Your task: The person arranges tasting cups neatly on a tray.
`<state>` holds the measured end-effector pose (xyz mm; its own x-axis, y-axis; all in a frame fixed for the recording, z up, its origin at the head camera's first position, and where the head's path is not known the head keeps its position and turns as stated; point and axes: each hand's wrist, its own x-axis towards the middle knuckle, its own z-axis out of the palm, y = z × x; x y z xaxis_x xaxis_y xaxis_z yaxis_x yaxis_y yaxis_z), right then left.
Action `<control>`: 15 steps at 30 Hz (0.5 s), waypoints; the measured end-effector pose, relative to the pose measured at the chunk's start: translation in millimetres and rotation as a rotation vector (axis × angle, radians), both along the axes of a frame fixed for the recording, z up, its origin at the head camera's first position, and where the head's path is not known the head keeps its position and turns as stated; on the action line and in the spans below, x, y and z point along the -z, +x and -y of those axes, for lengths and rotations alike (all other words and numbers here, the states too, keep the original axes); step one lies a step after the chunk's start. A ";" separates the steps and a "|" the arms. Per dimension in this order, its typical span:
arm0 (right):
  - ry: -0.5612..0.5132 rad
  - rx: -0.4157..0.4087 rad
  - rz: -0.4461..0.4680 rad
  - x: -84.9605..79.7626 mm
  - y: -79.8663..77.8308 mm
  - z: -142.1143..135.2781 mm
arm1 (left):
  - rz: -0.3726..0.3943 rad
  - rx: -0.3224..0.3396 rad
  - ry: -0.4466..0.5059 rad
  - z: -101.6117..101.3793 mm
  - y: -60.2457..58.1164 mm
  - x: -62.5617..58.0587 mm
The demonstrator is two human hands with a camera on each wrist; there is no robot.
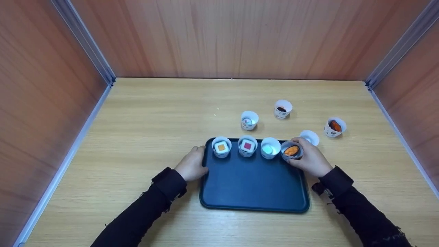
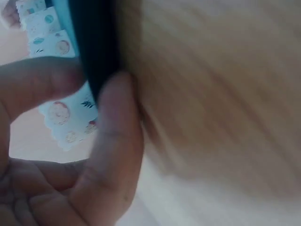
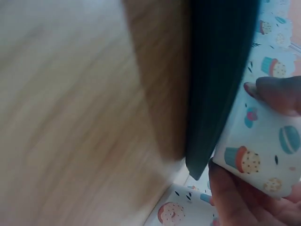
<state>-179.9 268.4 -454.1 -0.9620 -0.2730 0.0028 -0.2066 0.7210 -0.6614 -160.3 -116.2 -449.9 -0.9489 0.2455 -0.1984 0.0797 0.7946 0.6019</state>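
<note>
My left hand (image 1: 192, 164) pinches the left rim of a dark blue-green tray (image 1: 253, 192), its thumb inside and fingers outside. At the tray's back right corner, my right hand (image 1: 310, 157) holds a patterned paper cup (image 3: 265, 141) with an orange-brown food piece (image 1: 292, 150) inside. Along the tray's back edge stand a paper cup (image 1: 221, 155) with a white square with a yellow centre, another cup (image 1: 247, 154) with a white square with a red centre, and a third cup (image 1: 269, 156) with something mint green. The held cup is last in this row.
Behind the tray stand a cup (image 1: 249, 126) with a small pale item and a cup (image 1: 280, 115) with a dark piece. A cup (image 1: 332, 133) with a red-brown piece is at right. Another white cup (image 1: 310, 136) is partly behind my right hand. Wooden walls (image 1: 233, 41) enclose the table.
</note>
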 end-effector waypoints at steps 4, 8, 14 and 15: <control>0.017 -0.015 0.005 1.1 -4.2 1.9 | 0.012 0.002 0.013 1.4 1.0 1.6; 0.014 -0.029 0.022 1.5 -6.9 3.3 | 0.017 0.011 0.043 2.1 0.8 2.6; 0.020 -0.037 0.048 2.0 -8.3 3.3 | 0.048 0.009 0.068 3.3 -0.4 2.9; 0.017 -0.038 0.049 2.5 -8.4 3.1 | 0.056 0.008 0.067 3.5 -0.6 2.7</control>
<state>-188.3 265.4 -456.7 -0.9497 -0.3095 -0.0485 -0.2024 0.7243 -0.6591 -160.8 -119.7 -452.6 -0.9348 0.2673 -0.2338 0.0504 0.7516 0.6576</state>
